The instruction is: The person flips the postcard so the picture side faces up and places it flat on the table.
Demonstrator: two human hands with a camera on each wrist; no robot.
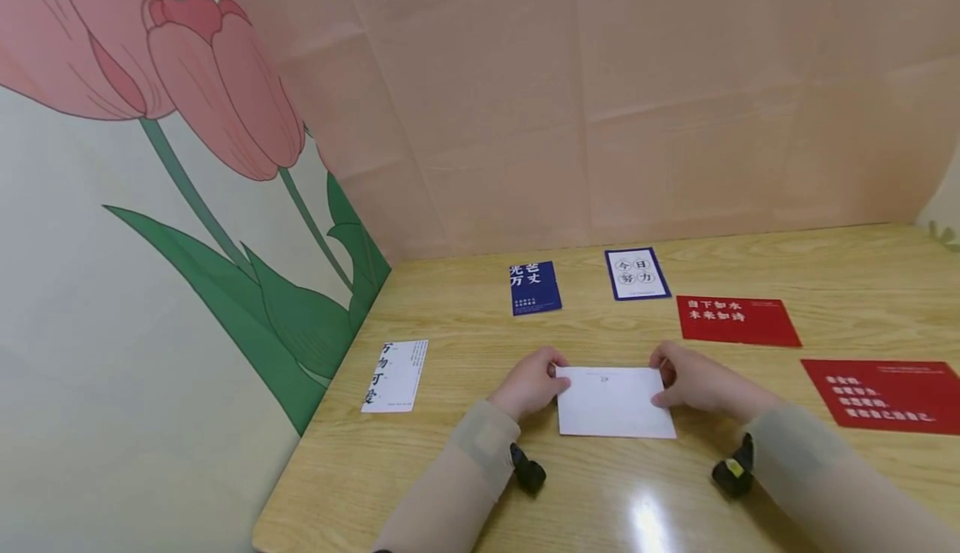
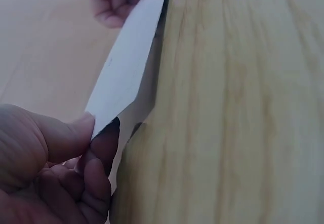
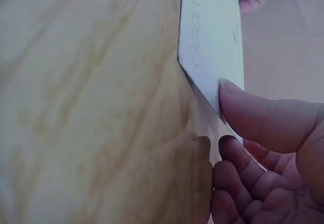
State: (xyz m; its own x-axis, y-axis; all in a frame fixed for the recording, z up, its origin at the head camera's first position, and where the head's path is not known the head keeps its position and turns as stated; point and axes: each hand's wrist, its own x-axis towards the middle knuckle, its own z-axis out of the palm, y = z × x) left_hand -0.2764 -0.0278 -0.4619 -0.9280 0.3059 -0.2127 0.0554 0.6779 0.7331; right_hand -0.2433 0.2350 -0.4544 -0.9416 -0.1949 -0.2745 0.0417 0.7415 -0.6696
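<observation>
Both hands hold one white postcard (image 1: 617, 407) between them, its pale side up, with a small mark near the far edge. My left hand (image 1: 527, 382) pinches its left edge between thumb and fingers. At the right edge, my right hand (image 1: 697, 382) pinches it the same way. The right wrist view shows a row of printed ovals along one edge of the postcard (image 3: 210, 36). In the left wrist view the postcard (image 2: 126, 67) is tilted, with its near edge close to the wooden table. Its underside is mostly hidden.
On the wooden table (image 1: 450, 470) lie a white card (image 1: 396, 376) at left, a dark blue card (image 1: 535, 288) and a blue-bordered card (image 1: 637, 274) at the back. Two red cards, one farther (image 1: 738, 320) and one nearer (image 1: 885, 396), lie at right. A tulip-painted wall (image 1: 187, 286) bounds the left.
</observation>
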